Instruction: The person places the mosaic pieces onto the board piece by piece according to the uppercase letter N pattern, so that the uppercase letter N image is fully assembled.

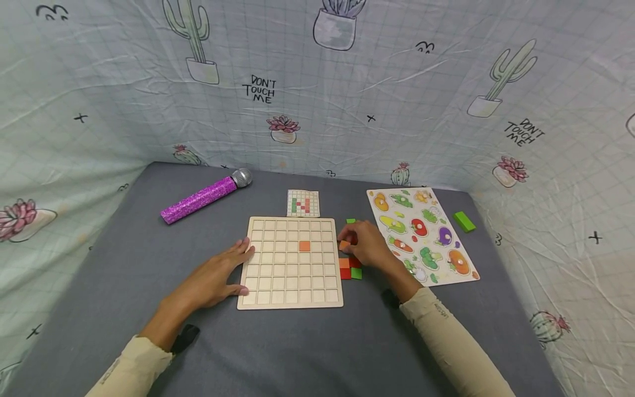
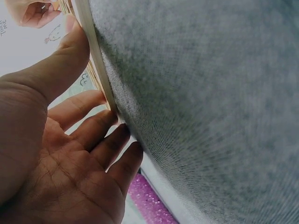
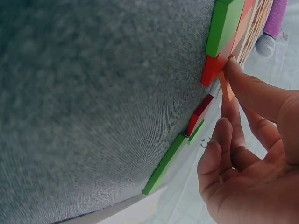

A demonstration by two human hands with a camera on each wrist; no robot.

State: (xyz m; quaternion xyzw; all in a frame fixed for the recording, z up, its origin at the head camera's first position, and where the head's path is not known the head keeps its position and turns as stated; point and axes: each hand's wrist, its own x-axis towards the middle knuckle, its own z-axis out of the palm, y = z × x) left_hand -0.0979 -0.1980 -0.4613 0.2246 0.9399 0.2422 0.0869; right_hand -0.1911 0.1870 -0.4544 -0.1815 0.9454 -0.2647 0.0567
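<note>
A square wooden grid board (image 1: 290, 275) lies on the grey table, with one orange tile (image 1: 305, 246) seated in a cell of its upper right part. My left hand (image 1: 213, 277) rests along the board's left edge, fingers fairly straight and thumb at the lower corner. At the right edge, my right hand (image 1: 368, 245) pinches an orange tile (image 3: 226, 86) between thumb and fingers. Just below that hand lie red tiles (image 1: 345, 273), another orange tile (image 1: 344, 263) and a green tile (image 1: 356, 273). One more green tile (image 1: 350, 220) shows above it, partly hidden.
A small pattern card (image 1: 303, 203) lies behind the board. Farther left is a glittery purple microphone (image 1: 200, 202). On the right are a vegetable puzzle board (image 1: 421, 240) and a green block (image 1: 464, 221). A printed cloth (image 1: 327, 99) rises around the table's back and sides.
</note>
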